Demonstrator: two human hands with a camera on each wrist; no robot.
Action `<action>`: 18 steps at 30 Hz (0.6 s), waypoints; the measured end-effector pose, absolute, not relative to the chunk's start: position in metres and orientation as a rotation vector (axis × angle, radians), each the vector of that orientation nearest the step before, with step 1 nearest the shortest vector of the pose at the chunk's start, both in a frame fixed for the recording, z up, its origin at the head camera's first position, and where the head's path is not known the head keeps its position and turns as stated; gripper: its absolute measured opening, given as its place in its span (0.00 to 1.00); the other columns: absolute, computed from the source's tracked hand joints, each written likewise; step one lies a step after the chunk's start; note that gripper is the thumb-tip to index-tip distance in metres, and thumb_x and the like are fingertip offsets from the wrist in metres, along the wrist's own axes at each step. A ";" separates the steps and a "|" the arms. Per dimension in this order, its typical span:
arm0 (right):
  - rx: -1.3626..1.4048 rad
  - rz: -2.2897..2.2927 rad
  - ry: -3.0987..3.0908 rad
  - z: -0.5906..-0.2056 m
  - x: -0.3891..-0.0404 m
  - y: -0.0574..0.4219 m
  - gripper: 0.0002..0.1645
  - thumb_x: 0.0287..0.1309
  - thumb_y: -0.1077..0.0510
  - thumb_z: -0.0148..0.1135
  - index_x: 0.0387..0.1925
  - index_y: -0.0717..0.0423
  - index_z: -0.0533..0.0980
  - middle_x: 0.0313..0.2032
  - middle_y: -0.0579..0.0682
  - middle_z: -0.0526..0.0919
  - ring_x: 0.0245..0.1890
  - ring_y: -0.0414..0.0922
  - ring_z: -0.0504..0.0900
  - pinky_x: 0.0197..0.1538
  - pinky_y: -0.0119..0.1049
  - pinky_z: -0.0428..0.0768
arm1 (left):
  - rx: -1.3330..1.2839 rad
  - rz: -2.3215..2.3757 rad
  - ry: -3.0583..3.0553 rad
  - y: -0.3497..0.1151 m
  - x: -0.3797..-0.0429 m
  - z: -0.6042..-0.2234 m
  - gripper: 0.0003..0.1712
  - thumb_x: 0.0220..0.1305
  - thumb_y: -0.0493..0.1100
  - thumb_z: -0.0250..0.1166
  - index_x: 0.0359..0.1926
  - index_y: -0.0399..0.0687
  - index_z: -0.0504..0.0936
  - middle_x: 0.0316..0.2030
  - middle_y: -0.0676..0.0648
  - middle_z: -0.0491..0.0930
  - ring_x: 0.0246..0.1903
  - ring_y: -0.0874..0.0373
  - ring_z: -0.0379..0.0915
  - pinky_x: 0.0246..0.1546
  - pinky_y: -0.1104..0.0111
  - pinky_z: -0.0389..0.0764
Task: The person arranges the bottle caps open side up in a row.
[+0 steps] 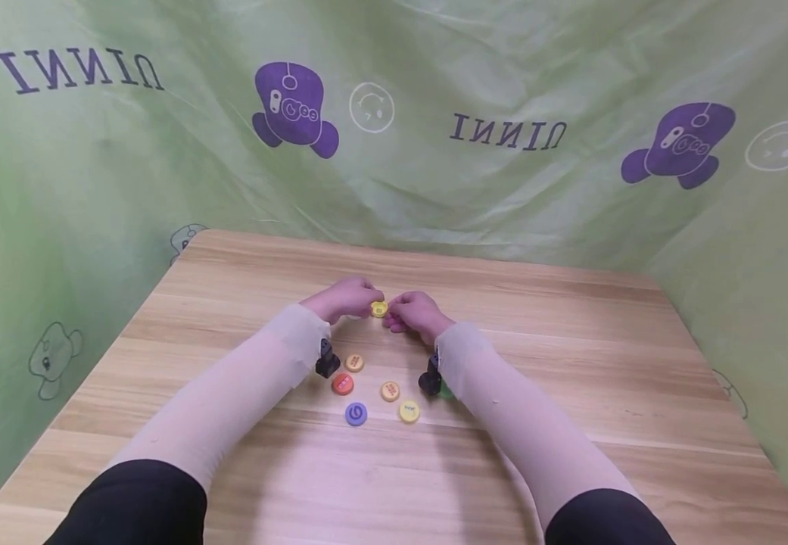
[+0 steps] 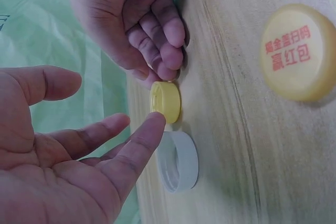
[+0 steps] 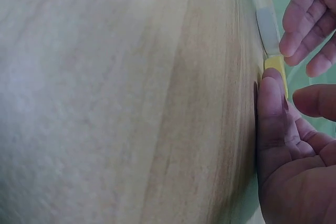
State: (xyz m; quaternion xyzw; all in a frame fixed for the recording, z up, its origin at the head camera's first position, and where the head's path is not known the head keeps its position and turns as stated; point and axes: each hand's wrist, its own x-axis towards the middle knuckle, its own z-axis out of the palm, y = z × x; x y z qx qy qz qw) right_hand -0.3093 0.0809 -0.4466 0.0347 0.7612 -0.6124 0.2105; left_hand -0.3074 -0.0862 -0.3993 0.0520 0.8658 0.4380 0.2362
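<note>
Toward the far side of the table, a yellow bottle cap (image 1: pixel 379 309) sits between my two hands, its hollow side up in the head view. My left hand (image 1: pixel 347 297) has its fingers extended, and one fingertip meets the cap's rim in the left wrist view. From the other side my right hand (image 1: pixel 417 312) reaches the cap with its fingertips, thumb apart from it in the right wrist view. A white cap (image 2: pixel 181 161) lies next to the yellow one, under the left fingers; the left hand mostly hides it in the head view.
Nearer on the wooden table (image 1: pixel 571 378) lie two pale orange caps (image 1: pixel 354 362) with red lettering, a red cap (image 1: pixel 343 384), a blue cap (image 1: pixel 356 414) and a light yellow cap (image 1: pixel 409 411). A green cap (image 1: pixel 446 390) is partly hidden by the right forearm. Green cloth (image 1: pixel 400 189) hangs behind.
</note>
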 end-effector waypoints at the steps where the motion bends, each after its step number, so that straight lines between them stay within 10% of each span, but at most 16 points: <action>1: 0.095 -1.697 2.119 -0.446 -0.309 0.081 0.12 0.71 0.69 0.54 0.50 0.74 0.76 0.31 0.55 0.84 0.29 0.41 0.82 0.33 0.27 0.84 | 0.139 1.204 2.372 -0.086 -0.307 -0.399 0.25 0.75 0.43 0.56 0.63 0.25 0.73 0.56 0.32 0.78 0.56 0.40 0.79 0.59 0.57 0.80; 18: 0.045 -1.633 2.166 -0.440 -0.304 0.082 0.14 0.74 0.67 0.53 0.52 0.73 0.77 0.34 0.55 0.83 0.30 0.40 0.82 0.35 0.27 0.84 | 0.137 1.248 2.372 -0.091 -0.299 -0.398 0.18 0.74 0.40 0.56 0.53 0.27 0.77 0.39 0.42 0.77 0.46 0.47 0.79 0.55 0.57 0.80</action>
